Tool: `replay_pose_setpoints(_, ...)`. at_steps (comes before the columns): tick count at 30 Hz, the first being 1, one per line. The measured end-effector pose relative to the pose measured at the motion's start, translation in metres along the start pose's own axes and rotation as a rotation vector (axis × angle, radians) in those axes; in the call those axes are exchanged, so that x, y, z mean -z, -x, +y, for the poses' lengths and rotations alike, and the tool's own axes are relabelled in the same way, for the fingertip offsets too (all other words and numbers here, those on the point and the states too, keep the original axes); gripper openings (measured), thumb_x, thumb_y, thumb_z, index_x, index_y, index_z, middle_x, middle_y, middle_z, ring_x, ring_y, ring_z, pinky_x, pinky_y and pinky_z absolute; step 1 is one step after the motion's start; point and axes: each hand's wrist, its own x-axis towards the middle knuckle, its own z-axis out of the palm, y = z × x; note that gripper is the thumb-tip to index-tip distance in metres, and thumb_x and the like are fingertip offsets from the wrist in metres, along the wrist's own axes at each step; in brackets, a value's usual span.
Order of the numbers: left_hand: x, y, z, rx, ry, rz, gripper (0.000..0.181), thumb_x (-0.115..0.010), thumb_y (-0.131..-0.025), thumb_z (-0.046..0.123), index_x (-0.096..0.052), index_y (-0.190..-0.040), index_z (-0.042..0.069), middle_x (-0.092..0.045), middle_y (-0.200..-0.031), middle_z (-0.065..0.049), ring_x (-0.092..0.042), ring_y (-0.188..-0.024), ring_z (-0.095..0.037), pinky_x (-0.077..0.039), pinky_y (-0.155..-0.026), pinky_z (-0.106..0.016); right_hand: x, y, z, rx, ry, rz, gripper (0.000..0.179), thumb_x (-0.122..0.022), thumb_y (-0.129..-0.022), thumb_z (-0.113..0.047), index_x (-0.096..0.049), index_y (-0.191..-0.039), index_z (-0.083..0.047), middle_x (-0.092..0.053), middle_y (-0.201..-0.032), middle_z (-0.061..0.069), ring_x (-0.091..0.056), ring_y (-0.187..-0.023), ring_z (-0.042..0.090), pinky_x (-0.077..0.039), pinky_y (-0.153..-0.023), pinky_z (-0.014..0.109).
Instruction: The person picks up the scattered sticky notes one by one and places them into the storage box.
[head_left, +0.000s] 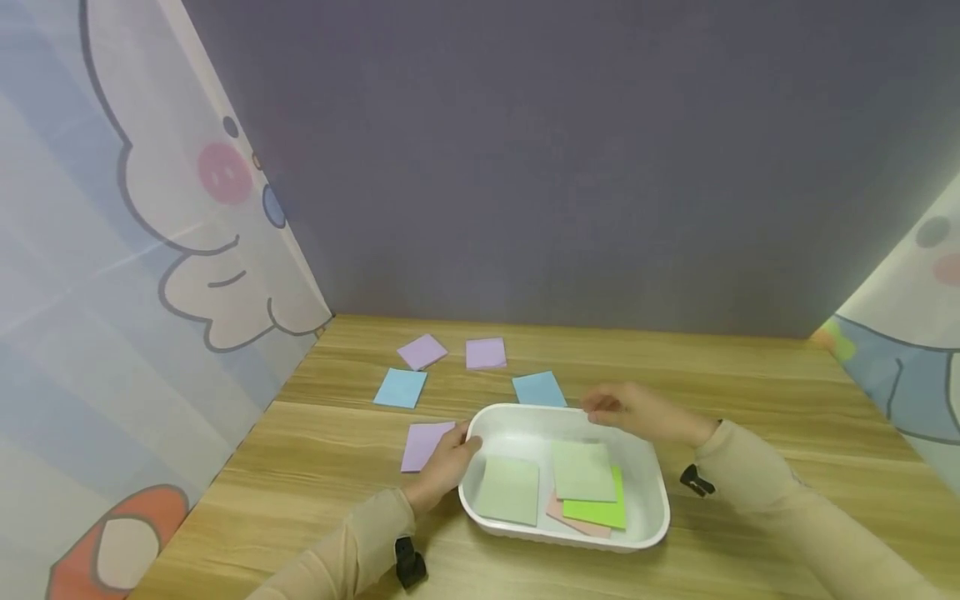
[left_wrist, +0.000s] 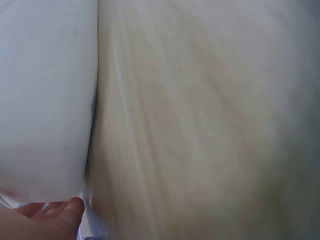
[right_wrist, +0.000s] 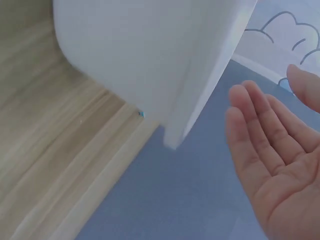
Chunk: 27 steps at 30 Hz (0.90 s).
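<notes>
While the left hand [head_left: 444, 465] grips the white tray [head_left: 641, 487] by its left end, thumb over the rim and fingers against the outside, the right hand [head_left: 645, 410] hangs at the far right part of the rim and holds nothing. Its fingers lie close together and gently bent, with the thumb apart from them; the right wrist view shows a gap between these fingertips and the tray wall, which stands just beside them. So the tray is clamped by the left fingers only, near the front of the wooden table [head_left: 300, 500].

Inside the tray, well apart from the right fingers, a pale green pad [head_left: 508, 490] lies flat toward the left end, near the left thumb. To its right, another pale green pad [head_left: 583, 472] partly covers a bright green pad [head_left: 600, 513], which overlaps a pink pad [head_left: 576, 523].

Out on the table, a purple pad [head_left: 423, 446] lies just beside the left hand. Farther back are two more purple pads [head_left: 486, 353] and two blue pads [head_left: 401, 388], one close behind the tray.
</notes>
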Motion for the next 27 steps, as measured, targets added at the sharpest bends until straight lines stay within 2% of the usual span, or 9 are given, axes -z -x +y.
replay_pose_setpoints(8, 0.001, 0.002, 0.004, 0.007, 0.016, -0.015, 0.046, -0.038, -0.097, 0.014, -0.033, -0.138, -0.005, -0.050, -0.126, -0.027, -0.056, -0.106, -0.035, -0.054, -0.081, -0.042, 0.008, -0.020, 0.017, 0.019, -0.002, 0.065, 0.025, -0.059, -0.088, -0.011, -0.060, -0.109, 0.002, -0.065, -0.102, 0.015, -0.062, -0.093, 0.023, -0.054, -0.080, 0.032)
replay_pose_setpoints(13, -0.001, -0.001, -0.003, -0.006, 0.000, -0.006, 0.047, -0.039, -0.097, 0.018, -0.033, -0.139, -0.002, -0.048, -0.130, -0.024, -0.054, -0.110, -0.031, -0.053, -0.084, -0.040, 0.009, -0.035, 0.028, 0.011, 0.027, 0.110, 0.028, -0.062, -0.086, -0.006, -0.060, -0.113, 0.000, -0.065, -0.103, 0.011, -0.062, -0.095, 0.024, -0.052, -0.083, 0.037)
replay_pose_setpoints(20, -0.001, -0.001, -0.003, -0.015, -0.015, -0.002, 0.047, -0.038, -0.097, 0.019, -0.034, -0.139, -0.001, -0.045, -0.133, -0.023, -0.052, -0.113, -0.032, -0.052, -0.086, -0.040, 0.006, -0.058, 0.034, -0.027, 0.113, 0.033, 0.040, -0.064, -0.085, -0.014, -0.056, -0.120, 0.003, -0.063, -0.115, 0.014, -0.057, -0.107, 0.030, -0.047, -0.092, 0.046)
replay_pose_setpoints(27, -0.002, 0.001, -0.003, -0.019, -0.014, 0.001, 0.047, -0.039, -0.097, 0.018, -0.034, -0.138, -0.003, -0.046, -0.133, -0.024, -0.053, -0.112, -0.032, -0.052, -0.085, -0.040, -0.001, -0.077, 0.038, -0.039, 0.209, 0.003, 0.046, -0.069, -0.080, -0.010, -0.055, -0.120, 0.005, -0.060, -0.118, 0.017, -0.055, -0.110, 0.033, -0.045, -0.094, 0.045)
